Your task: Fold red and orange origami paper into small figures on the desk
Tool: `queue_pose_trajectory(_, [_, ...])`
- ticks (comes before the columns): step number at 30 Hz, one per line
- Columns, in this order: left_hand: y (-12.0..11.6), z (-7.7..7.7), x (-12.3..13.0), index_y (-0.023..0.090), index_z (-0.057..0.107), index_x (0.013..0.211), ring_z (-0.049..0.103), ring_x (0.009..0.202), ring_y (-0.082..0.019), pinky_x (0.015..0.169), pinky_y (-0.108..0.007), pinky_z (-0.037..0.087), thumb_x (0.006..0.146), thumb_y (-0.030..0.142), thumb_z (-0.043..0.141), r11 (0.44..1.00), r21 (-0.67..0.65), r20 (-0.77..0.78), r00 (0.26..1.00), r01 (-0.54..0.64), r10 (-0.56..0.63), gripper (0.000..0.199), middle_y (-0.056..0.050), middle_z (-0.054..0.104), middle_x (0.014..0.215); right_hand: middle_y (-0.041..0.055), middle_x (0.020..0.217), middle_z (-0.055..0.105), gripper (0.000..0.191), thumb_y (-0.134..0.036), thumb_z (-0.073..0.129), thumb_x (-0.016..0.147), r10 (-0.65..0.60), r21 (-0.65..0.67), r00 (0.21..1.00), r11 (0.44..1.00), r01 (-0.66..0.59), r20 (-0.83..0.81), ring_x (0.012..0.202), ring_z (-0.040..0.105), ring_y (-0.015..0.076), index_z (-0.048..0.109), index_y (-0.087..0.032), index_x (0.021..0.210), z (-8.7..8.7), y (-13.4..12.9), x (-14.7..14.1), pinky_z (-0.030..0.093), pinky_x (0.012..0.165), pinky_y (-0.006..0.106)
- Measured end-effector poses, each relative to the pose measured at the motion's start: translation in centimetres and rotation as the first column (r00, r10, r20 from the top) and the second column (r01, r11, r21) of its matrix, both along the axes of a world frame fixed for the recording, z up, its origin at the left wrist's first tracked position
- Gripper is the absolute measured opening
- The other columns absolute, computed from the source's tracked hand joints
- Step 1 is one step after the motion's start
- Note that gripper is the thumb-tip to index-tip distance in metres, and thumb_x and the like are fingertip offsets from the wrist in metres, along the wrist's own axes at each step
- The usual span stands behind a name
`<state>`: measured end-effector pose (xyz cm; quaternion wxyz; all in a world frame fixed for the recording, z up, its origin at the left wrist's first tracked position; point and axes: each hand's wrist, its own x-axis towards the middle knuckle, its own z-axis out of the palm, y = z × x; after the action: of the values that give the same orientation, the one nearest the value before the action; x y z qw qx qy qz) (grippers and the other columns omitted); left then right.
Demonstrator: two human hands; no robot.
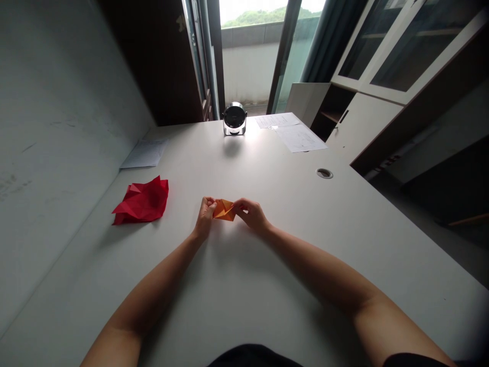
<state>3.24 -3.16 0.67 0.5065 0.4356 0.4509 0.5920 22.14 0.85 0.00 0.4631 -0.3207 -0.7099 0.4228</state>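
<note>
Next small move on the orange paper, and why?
I'd probably have the right hand press the fold at its end flatter: the orange folded paper shows angled facets rather than lying flat, and the left hand grips the opposite end, so it could brace.

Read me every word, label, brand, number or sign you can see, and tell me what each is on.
No text is readable.
White paper sheets: faint marks, too small to read.
Round black-faced device in a silver stand: too small and dark to tell any lettering.
Folded orange paper, creased red paper: none visible.
</note>
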Motion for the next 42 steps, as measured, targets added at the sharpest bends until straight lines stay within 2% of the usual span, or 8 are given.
queue_pose_trajectory(6, [0.0,-0.3,0.0,0.021,0.055,0.106,0.063,0.1,-0.018,0.084,-0.031,0.054,0.087,0.03,0.059,0.994,0.019,0.007,0.994,0.112,-0.112,0.022,-0.006,0.061,0.12,0.0049,0.087,0.072,0.021,-0.041,0.067,0.089,-0.085,-0.007,0.991,0.996,0.085,-0.102,0.079,0.068,0.0177,0.069,-0.02,0.092,-0.5,0.4,0.0,0.058,0.074,0.032])
queue_pose_trajectory(12, [0.1,-0.5,0.0,0.021,0.055,0.125,0.064,0.11,-0.023,0.091,-0.038,0.055,0.092,0.035,0.058,0.999,0.025,-0.071,0.997,0.038,-0.036,0.036,-0.011,0.062,0.127,0.0048,0.088,0.072,0.022,-0.042,0.067,0.089,-0.126,-0.028,0.984,0.992,0.123,-0.124,0.08,0.069,0.0183,0.069,-0.021,0.091,-0.5,0.5,0.0,0.059,0.073,0.032])
queue_pose_trajectory(16, [0.0,-0.6,0.1,0.022,0.046,0.144,0.063,0.117,-0.026,0.093,-0.039,0.055,0.094,0.043,0.057,0.999,0.045,-0.2,0.98,0.027,-0.017,0.055,-0.014,0.057,0.141,0.0052,0.09,0.073,0.023,-0.042,0.066,0.089,-0.184,-0.049,0.974,0.983,0.179,-0.131,0.082,0.07,0.0191,0.069,-0.02,0.093,-0.6,0.7,0.1,0.059,0.075,0.033])
queue_pose_trajectory(21, [-0.5,-0.4,0.2,0.022,0.049,0.147,0.066,0.112,-0.026,0.092,-0.037,0.055,0.095,0.043,0.057,0.996,0.086,-0.48,0.877,0.021,0.023,0.057,-0.01,0.064,0.134,0.0051,0.091,0.073,0.021,-0.04,0.067,0.087,-0.184,-0.077,0.97,0.982,0.174,-0.157,0.082,0.07,0.0193,0.069,-0.02,0.095,-1.0,1.0,0.2,0.059,0.076,0.034])
queue_pose_trajectory(24, [-0.8,-0.2,0.2,0.022,0.048,0.148,0.065,0.115,-0.027,0.097,-0.039,0.053,0.097,0.04,0.055,0.991,0.126,-0.555,0.831,0.039,0.038,0.055,-0.01,0.063,0.138,0.005,0.09,0.072,0.022,-0.041,0.068,0.086,-0.163,-0.103,0.969,0.984,0.146,-0.184,0.083,0.069,0.0194,0.069,-0.02,0.094,-1.2,1.1,0.1,0.059,0.076,0.034])
queue_pose_trajectory(29, [-0.7,0.0,0.1,0.024,0.056,0.142,0.055,0.132,-0.027,0.11,-0.043,0.046,0.099,0.039,0.051,0.984,0.18,-0.536,0.84,0.008,0.091,0.046,-0.008,0.059,0.143,0.0048,0.087,0.072,0.028,-0.046,0.069,0.085,-0.12,-0.137,0.976,0.986,0.096,-0.182,0.081,0.068,0.0195,0.069,-0.02,0.092,-1.2,0.9,0.0,0.058,0.073,0.032])
queue_pose_trajectory(37, [-0.5,-0.2,0.0,0.023,0.065,0.132,0.059,0.128,-0.026,0.112,-0.044,0.045,0.098,0.037,0.053,0.985,0.172,-0.439,0.893,-0.028,0.102,0.039,-0.006,0.066,0.134,0.0047,0.078,0.07,0.036,-0.054,0.067,0.086,-0.1,-0.171,0.988,0.982,0.08,-0.115,0.073,0.066,0.0185,0.069,-0.019,0.086,-1.0,0.7,0.1,0.055,0.068,0.03])
queue_pose_trajectory(42, [-0.6,-0.2,0.2,0.023,0.067,0.13,0.06,0.126,-0.026,0.111,-0.044,0.046,0.096,0.035,0.055,0.985,0.171,-0.443,0.891,-0.026,0.1,0.038,-0.005,0.067,0.132,0.0046,0.084,0.071,0.033,-0.052,0.067,0.086,-0.112,-0.184,0.979,0.98,0.079,-0.171,0.075,0.066,0.018,0.068,-0.02,0.096,-1.3,0.8,-0.1,0.055,0.069,0.03])
